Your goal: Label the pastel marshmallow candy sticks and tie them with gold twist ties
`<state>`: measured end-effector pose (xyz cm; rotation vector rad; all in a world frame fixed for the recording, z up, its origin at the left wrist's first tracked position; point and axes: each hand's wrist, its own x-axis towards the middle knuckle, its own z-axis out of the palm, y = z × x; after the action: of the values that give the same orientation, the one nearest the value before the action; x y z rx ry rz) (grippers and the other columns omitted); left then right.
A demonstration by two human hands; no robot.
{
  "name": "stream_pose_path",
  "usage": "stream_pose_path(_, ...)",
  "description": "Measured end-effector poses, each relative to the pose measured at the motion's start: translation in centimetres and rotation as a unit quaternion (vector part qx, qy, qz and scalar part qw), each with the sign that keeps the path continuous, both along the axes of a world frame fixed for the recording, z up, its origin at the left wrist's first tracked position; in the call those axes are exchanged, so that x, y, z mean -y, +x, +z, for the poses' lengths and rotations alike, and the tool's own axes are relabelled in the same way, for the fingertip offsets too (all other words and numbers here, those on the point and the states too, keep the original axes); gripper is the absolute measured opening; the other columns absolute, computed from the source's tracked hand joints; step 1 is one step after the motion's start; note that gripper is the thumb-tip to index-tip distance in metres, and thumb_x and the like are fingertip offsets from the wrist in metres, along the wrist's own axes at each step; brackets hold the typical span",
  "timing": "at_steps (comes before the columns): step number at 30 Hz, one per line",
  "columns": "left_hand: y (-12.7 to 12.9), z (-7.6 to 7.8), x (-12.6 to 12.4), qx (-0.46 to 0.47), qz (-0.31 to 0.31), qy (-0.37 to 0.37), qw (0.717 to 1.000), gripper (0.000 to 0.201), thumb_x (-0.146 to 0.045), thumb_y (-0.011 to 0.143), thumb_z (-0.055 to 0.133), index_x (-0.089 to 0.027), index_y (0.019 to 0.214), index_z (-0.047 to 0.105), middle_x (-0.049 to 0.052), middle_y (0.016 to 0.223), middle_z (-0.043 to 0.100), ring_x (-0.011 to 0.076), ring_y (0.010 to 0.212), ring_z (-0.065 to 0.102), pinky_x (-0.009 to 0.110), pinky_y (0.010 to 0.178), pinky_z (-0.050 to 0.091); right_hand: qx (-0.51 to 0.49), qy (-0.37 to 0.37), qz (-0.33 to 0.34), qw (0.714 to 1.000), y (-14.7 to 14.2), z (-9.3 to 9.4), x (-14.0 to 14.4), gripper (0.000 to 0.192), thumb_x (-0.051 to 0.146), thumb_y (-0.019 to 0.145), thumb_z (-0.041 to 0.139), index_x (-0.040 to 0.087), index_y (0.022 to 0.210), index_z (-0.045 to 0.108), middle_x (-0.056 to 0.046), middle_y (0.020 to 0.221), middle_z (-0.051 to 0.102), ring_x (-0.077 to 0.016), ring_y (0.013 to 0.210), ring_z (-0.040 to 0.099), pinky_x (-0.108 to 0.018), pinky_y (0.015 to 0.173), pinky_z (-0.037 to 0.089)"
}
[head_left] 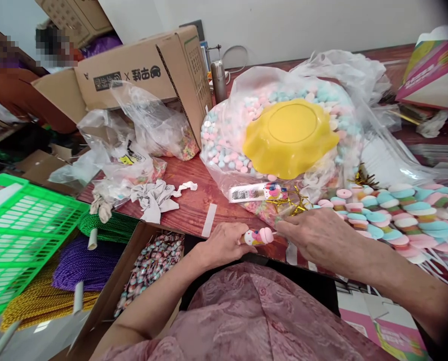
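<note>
My fingers [242, 239] are pinching a candy stick [259, 235] at the table [193, 200] edge, both hands gripping it; finished sticks [393, 215] are piling up beside me, loose candy [224, 145] still filling the bag.

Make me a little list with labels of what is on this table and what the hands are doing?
left hand: left hand grips a pink and white candy stick
right hand: right hand pinches the same stick's far end
beside right hand: row of finished candy skewers
behind: yellow bowl upside down on a clear bag of pastel candies
left: cardboard box, green plastic basket
surface: wooden table
</note>
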<state>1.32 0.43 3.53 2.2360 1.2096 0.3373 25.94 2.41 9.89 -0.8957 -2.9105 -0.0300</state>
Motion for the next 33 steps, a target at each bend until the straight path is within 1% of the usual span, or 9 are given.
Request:
stream_pose_path(2,0.4,0.4,0.0,0.047,0.018,-0.087,0.995,0.035,-0.046,0.077,0.075,-0.016,0.072,0.055,-0.005,0.065,0.055,0.0099,0.060,0.047,0.022,0.056,0.028,-0.004,0.003,0.013,1.000,-0.4,0.0,0.4,0.025,0.004,0.074,0.052,0.019,0.092,0.061,-0.001,0.075,0.067,-0.0145,0.058,0.056,-0.030,0.055,0.020)
stream_pose_path(4,0.7,0.6,0.0,0.075,0.035,-0.135,0.987,0.039,-0.048,0.073,0.078,-0.016,0.071,0.056,-0.006,0.065,0.054,0.0089,0.060,0.046,0.022,0.055,0.026,-0.009,0.007,0.028,1.000,-0.8,0.0,0.9,0.018,0.004,0.075,0.052,0.020,0.081,0.058,0.000,0.070,0.063,-0.0147,0.057,0.053,-0.031,0.057,0.019)
stream_pose_path(10,0.7,0.0,-0.1,0.103,0.108,-0.181,0.972,0.028,-0.033,0.073,0.072,-0.015,0.066,0.052,-0.007,0.061,0.045,0.0075,0.059,0.036,0.022,0.053,0.021,-0.019,0.010,0.057,0.998,-0.4,0.4,2.0,0.022,0.004,0.079,0.050,0.022,0.090,0.054,0.000,0.075,0.061,-0.0167,0.064,0.050,-0.033,0.062,0.021)
stream_pose_path(14,0.6,0.0,0.0,0.171,0.117,-0.229,0.951,0.042,-0.045,0.067,0.079,-0.016,0.065,0.049,-0.008,0.064,0.043,0.0072,0.060,0.035,0.021,0.053,0.023,-0.054,0.035,0.029,0.998,0.0,0.0,2.2,0.023,0.001,0.076,0.046,0.022,0.085,0.053,0.001,0.073,0.061,-0.0167,0.062,0.049,-0.033,0.062,0.019)
stream_pose_path(18,0.8,0.5,0.2,0.139,0.088,-0.197,0.967,0.046,-0.051,0.065,0.082,-0.016,0.067,0.054,-0.007,0.063,0.049,0.0082,0.060,0.040,0.022,0.054,0.023,-0.052,0.040,0.015,0.998,-0.3,-0.4,2.1,0.020,0.003,0.073,0.048,0.021,0.081,0.053,0.000,0.070,0.061,-0.0157,0.059,0.048,-0.032,0.061,0.016)
stream_pose_path(21,1.2,0.8,0.3,0.069,0.045,-0.135,0.987,0.042,-0.049,0.068,0.082,-0.016,0.069,0.056,-0.006,0.064,0.053,0.0088,0.059,0.042,0.023,0.056,0.022,-0.037,0.032,0.029,0.998,-1.0,-0.1,1.8,0.020,0.003,0.072,0.050,0.021,0.079,0.055,0.001,0.068,0.061,-0.0155,0.055,0.048,-0.032,0.059,0.015)
stream_pose_path(24,1.5,0.9,0.4,0.049,0.027,-0.115,0.992,0.042,-0.051,0.070,0.080,-0.016,0.071,0.057,-0.005,0.066,0.056,0.0094,0.059,0.045,0.024,0.055,0.022,-0.027,0.042,0.045,0.998,-1.9,0.4,1.7,0.020,0.002,0.071,0.052,0.021,0.076,0.056,0.001,0.064,0.061,-0.0168,0.054,0.051,-0.033,0.058,0.017)
stream_pose_path(28,1.6,0.8,0.5,0.066,0.041,-0.134,0.988,0.040,-0.051,0.074,0.075,-0.016,0.069,0.055,-0.006,0.063,0.055,0.0087,0.059,0.044,0.023,0.053,0.022,-0.004,0.044,0.055,0.997,-2.5,0.5,1.9,0.019,0.003,0.073,0.054,0.021,0.079,0.058,-0.001,0.066,0.063,-0.0192,0.058,0.055,-0.033,0.058,0.019)
stream_pose_path(33,1.3,0.8,0.6,0.053,0.081,-0.143,0.985,0.036,-0.045,0.075,0.073,-0.016,0.066,0.054,-0.006,0.060,0.051,0.0081,0.057,0.043,0.023,0.051,0.021,-0.015,-0.002,0.048,0.999,-1.7,0.3,2.2,0.019,0.004,0.074,0.055,0.021,0.082,0.058,0.003,0.063,0.060,-0.0155,0.053,0.052,-0.033,0.056,0.015)
